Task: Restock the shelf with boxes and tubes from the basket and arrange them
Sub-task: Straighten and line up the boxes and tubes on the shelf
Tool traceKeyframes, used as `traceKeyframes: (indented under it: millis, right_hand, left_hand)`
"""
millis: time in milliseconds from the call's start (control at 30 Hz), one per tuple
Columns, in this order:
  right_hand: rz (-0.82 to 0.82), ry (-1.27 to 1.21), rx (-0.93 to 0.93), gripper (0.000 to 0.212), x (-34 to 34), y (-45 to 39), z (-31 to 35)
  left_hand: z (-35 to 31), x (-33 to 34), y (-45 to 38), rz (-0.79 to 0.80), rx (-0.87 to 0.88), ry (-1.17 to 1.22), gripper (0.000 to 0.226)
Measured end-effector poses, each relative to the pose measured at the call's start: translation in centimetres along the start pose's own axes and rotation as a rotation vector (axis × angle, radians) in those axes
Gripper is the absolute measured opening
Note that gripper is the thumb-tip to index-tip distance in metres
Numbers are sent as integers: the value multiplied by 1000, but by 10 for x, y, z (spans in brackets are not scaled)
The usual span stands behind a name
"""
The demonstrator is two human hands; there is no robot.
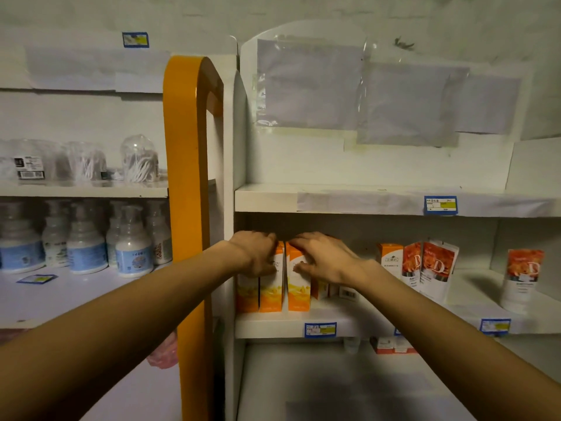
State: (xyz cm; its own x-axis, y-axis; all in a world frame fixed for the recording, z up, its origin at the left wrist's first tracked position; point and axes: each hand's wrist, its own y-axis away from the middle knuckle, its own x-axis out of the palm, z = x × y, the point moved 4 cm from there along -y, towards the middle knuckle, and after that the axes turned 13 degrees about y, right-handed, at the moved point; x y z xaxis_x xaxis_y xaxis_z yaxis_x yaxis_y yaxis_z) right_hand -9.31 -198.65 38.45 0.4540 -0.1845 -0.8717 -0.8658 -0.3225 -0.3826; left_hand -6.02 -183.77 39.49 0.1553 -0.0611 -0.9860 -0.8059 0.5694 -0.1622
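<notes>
Left hand (256, 253) and right hand (321, 258), fingers spread, pressing on tall orange-and-white cardboard boxes (285, 281) upright at left end of white middle shelf (273, 326); best squared gently, fronts flush, edges touching.

Large "D" on orange tubes (437, 265)

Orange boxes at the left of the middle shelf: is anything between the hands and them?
No. The left hand and right hand already rest on the orange boxes, nothing visible between.
</notes>
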Motion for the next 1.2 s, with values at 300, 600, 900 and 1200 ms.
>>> traceKeyframes:
  millis: [300, 600, 900, 1200]
  right_hand:
    - [88, 10, 49, 56, -4, -13, -6]
    - [372, 18, 115, 54, -2, -39, -5]
    - [365, -239, 198, 74, -5, -44, -18]
    - [344, -329, 180, 71, 0, -48, -17]
  left_hand:
    - [2, -5, -8, 97, 0, -1, 46]
    - [5, -6, -12, 90, 0, 49, 54]
    - [7, -7, -14, 20, 50, 80, 36]
    - [9, -1, -15, 6, 50, 25, 48]
